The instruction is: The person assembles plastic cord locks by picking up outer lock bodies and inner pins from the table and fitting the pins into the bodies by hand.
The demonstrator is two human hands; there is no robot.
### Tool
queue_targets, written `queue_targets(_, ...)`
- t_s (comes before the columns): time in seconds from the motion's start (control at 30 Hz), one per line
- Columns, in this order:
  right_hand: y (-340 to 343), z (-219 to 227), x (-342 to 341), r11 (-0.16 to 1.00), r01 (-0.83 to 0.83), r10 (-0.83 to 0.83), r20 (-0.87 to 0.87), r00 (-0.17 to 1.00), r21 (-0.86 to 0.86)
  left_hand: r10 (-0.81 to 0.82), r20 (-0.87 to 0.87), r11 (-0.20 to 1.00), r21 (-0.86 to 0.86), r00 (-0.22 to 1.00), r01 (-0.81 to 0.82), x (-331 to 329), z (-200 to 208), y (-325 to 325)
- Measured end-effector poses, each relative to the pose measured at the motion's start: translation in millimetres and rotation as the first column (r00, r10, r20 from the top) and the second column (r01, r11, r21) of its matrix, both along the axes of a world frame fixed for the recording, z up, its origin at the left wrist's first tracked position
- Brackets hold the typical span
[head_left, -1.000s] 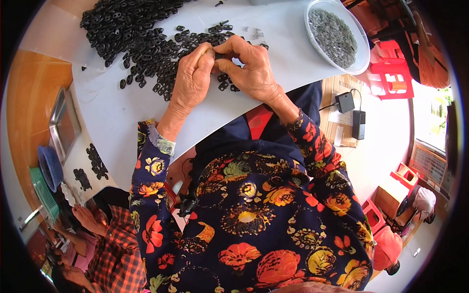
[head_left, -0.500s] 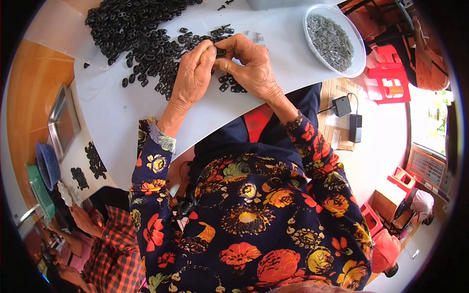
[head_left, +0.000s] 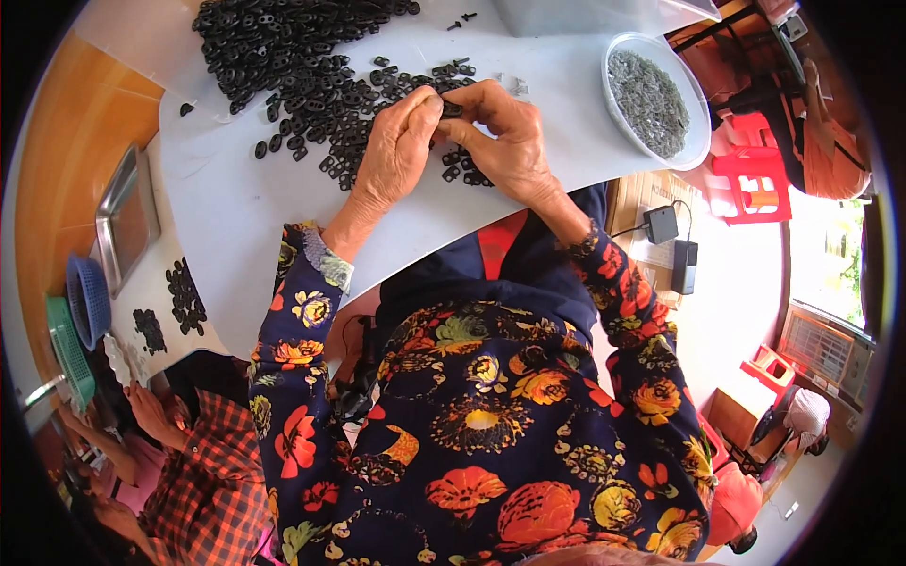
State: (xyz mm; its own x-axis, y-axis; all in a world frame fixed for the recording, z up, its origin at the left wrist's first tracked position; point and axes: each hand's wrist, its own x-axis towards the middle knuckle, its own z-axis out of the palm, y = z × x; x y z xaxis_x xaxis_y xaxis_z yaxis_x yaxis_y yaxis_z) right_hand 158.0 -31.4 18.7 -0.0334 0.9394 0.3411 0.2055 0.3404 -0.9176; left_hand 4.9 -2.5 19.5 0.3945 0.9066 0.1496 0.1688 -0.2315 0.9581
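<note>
Evidently, the right hand (head_left: 505,137) is pinching a small black plastic piece (head_left: 453,110) over the counter (head_left: 236,212), thumb and forefinger nearly closed. The left hand (head_left: 392,156) is gripping its other end — steady support is probably helping most.

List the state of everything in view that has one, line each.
black part: held, partly hidden by fingers
right hand: thumb and forefinger closed on the black part
left hand: curled in beside it; grip hidden
black heap: loose, scattered toward the hands
round tub: uncovered, holding small translucent pieces
metal tray: uncovered
</note>
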Motion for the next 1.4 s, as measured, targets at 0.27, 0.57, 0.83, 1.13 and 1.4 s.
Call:
queue_targets(0.27,74.9,120.3,68.7,0.792,0.230,-0.484,0.351,0.802,0.566,-0.092,0.250,0.995,-0.006,0.964,0.096,-0.2,-15.3,-15.7)
queue_targets(0.57,97.5,44.8,-3.6,0.925,-0.250,0.087,0.479,0.874,0.288,-0.104,0.231,0.994,-0.009,0.967,0.109,3.7,-20.4,-17.1)
queue_targets(0.83,130.2,9.8,-16.7,0.911,-0.411,0.249,0.760,0.601,0.026,-0.118,0.273,0.993,0.019,0.955,0.117,8.4,-15.9,-17.7)
queue_targets(1.13,131.1,10.3,-26.0,0.924,-0.383,0.229,0.809,0.542,-0.006,-0.116,0.234,0.993,0.006,0.965,0.117,6.9,-16.0,-18.0)
queue_targets(1.4,99.4,20.7,-12.3,0.957,-0.288,0.253,0.600,0.759,-0.038,-0.052,0.234,0.997,-0.044,0.971,0.064,5.4,-13.2,-18.3)
